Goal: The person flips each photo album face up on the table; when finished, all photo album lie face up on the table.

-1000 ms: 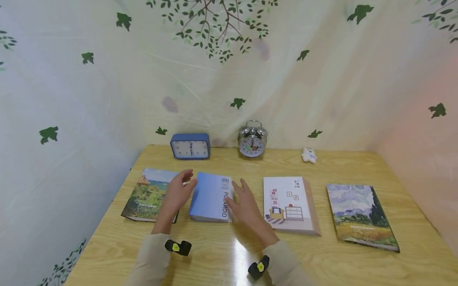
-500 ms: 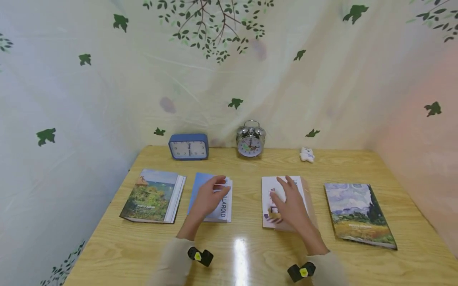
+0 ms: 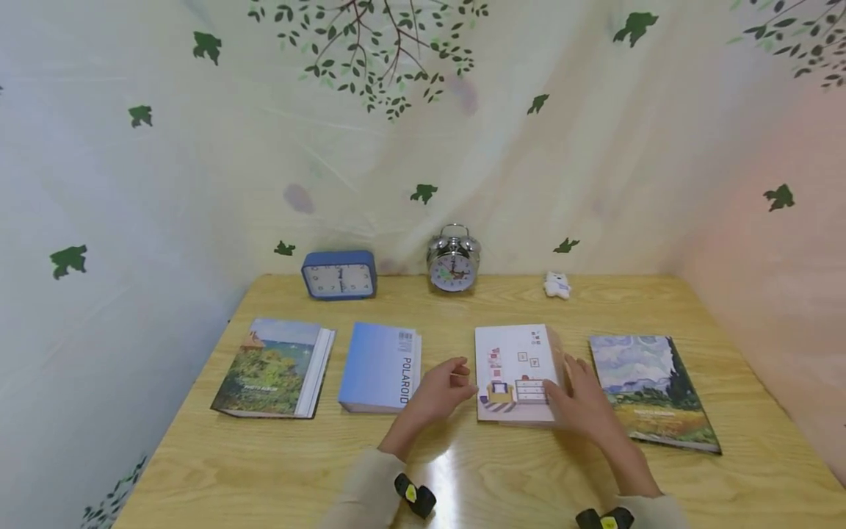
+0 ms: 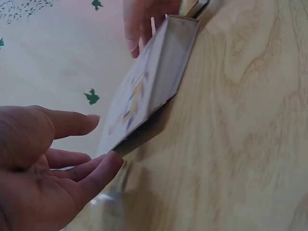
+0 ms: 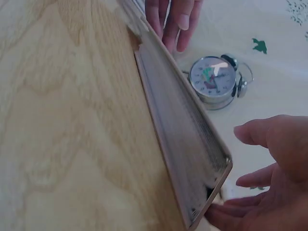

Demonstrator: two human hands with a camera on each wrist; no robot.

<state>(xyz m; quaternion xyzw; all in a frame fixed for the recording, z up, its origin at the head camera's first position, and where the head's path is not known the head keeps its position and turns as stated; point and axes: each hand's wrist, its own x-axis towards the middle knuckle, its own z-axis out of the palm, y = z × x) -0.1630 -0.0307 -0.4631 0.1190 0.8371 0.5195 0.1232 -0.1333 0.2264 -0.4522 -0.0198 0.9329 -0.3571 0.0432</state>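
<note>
Both left hand and right hand relaxed, ungrasping, flank white book (some right fingertips hidden).

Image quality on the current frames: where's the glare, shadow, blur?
Head view: bright glare streak low on the wooden table, mostly sharp otherwise; left wrist view: printed picture on the white book smeared, soft shadow on the tabletop below it; right wrist view: rather dim and soft, bright patch on the face of the silver alarm clock.
</note>
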